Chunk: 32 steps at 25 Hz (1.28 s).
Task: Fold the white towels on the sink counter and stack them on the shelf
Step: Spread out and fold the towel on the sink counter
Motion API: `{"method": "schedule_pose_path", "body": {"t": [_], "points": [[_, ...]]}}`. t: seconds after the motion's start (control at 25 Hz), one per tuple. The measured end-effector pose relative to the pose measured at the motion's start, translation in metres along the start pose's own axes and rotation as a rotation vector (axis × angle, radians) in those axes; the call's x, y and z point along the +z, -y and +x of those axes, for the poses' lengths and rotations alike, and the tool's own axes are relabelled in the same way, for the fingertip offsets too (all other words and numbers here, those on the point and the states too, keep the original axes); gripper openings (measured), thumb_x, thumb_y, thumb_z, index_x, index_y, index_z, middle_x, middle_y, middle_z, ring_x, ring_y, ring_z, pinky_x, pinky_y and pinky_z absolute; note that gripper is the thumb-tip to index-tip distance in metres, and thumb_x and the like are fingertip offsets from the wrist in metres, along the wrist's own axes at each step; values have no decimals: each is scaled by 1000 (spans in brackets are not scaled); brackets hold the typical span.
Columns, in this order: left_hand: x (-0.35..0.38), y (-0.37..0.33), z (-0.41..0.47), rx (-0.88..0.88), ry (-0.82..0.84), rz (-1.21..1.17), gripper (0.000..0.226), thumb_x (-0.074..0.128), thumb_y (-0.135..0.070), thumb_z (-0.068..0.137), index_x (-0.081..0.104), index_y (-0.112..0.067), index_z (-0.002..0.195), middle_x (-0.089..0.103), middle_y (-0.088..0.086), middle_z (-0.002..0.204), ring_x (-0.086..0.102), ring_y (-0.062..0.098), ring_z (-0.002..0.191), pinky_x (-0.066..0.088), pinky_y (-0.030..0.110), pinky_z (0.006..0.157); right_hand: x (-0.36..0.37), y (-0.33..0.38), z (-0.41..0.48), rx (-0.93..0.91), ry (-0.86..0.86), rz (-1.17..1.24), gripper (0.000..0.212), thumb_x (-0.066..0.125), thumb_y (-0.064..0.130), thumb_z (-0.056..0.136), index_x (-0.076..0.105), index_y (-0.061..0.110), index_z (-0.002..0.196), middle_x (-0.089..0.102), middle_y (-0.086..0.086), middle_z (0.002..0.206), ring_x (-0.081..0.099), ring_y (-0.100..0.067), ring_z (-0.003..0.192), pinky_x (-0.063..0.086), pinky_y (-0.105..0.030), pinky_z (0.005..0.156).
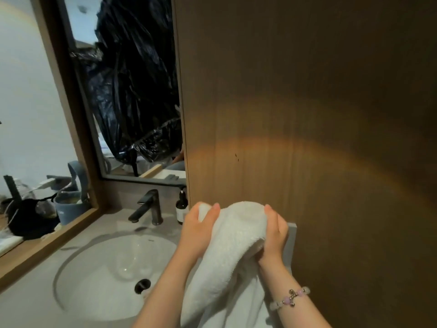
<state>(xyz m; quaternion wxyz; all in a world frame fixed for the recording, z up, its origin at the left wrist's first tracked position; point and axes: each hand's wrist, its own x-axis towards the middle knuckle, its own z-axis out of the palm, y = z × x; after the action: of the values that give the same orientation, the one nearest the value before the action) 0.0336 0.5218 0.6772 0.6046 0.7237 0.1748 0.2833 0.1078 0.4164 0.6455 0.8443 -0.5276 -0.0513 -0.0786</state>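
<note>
1. We see the white towel (236, 245) held up over the right end of the bench (28, 304), just right of the sink basin (94, 268). Its lower part hangs down toward us.
2. The left hand (197, 224) grips the towel's upper left end, thumb on top.
3. The right hand (275, 234), with a beaded bracelet (290, 298) on its wrist, clasps the towel's right side.
4. Beyond the left hand stand a dark faucet (149, 207) and a brown bottle (181, 207).
</note>
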Motion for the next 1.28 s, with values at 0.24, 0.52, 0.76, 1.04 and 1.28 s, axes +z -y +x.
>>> {"method": "schedule_pose_path", "body": {"t": [0.24, 0.52, 0.76, 1.04, 1.28], "points": [[3, 9, 59, 62, 126, -36, 22, 49, -26, 96, 50, -10, 80, 50, -1, 73, 47, 12, 69, 37, 24, 64, 25, -15, 28, -71, -58, -25, 32, 52, 35, 74, 41, 22, 48, 42, 7, 49, 39, -18, 60, 31, -33, 60], [-18, 33, 125, 102, 297, 50, 11, 46, -33, 96, 52, -26, 92, 55, -10, 91, 51, 0, 80, 36, 14, 63, 64, -26, 50, -303, -16, -232, 36, 48, 33, 77, 34, 17, 49, 37, 10, 43, 33, -4, 46, 27, -22, 46], [-47, 75, 147, 161, 559, 184, 21, 43, -32, 97, 63, -32, 90, 61, -17, 98, 53, -10, 91, 36, 5, 75, 61, -108, 22, -116, -14, -386, 33, 51, 42, 74, 41, 15, 56, 41, 1, 53, 38, -14, 56, 33, -32, 58], [-33, 128, 128, 20, 680, 161, 13, 53, -24, 94, 66, -20, 94, 66, -2, 98, 59, 3, 83, 44, 10, 73, 51, -117, 6, -34, 17, -428, 39, 50, 22, 96, 42, 16, 59, 43, 11, 49, 39, -4, 52, 34, -25, 57], [-34, 132, 118, 69, 550, 153, 23, 55, -11, 92, 58, -13, 70, 55, -11, 56, 45, -1, 53, 36, 9, 51, 31, -114, 7, -38, 188, -568, 22, 55, 29, 93, 50, 17, 74, 48, 13, 59, 43, -1, 57, 36, -19, 59]]}}
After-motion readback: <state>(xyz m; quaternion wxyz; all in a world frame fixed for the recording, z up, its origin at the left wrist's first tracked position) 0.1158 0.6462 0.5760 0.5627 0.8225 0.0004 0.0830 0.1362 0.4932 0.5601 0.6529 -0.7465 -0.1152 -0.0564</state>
